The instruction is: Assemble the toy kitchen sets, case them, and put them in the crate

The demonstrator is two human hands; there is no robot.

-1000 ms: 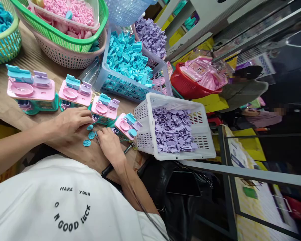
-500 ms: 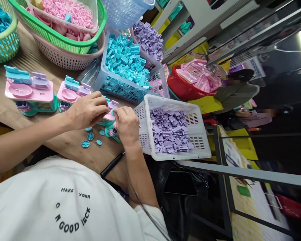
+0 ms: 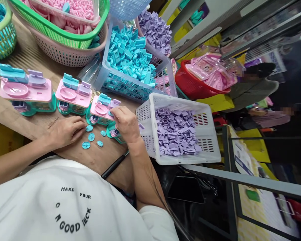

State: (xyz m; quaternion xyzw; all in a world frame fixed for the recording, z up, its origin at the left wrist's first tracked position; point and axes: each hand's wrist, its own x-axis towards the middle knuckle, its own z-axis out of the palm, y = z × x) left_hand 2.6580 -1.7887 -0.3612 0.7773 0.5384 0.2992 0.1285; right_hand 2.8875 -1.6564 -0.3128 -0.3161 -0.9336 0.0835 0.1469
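Observation:
Three pink and teal toy sinks stand in a row on the wooden table (image 3: 37,124): a large one (image 3: 25,92), a second (image 3: 72,97) and a third (image 3: 101,110). A further toy sink (image 3: 116,134) lies mostly hidden under my right hand (image 3: 125,124), whose fingers are curled down on it. My left hand (image 3: 65,132) rests on the table, fingertips pinched at a small blue disc (image 3: 89,128). Three more blue discs (image 3: 91,140) lie loose just beyond my left hand.
A white basket of purple parts (image 3: 178,134) sits right of my right hand. Behind are a basket of blue parts (image 3: 130,63), a green basket of pink parts (image 3: 65,20), a red basket (image 3: 198,83) and a black-handled tool (image 3: 114,164) at the table edge. Another person (image 3: 253,87) sits beyond.
My left hand has dropped from the toy sink to the discs on the table. My right hand stays pressed on the nearest toy sink.

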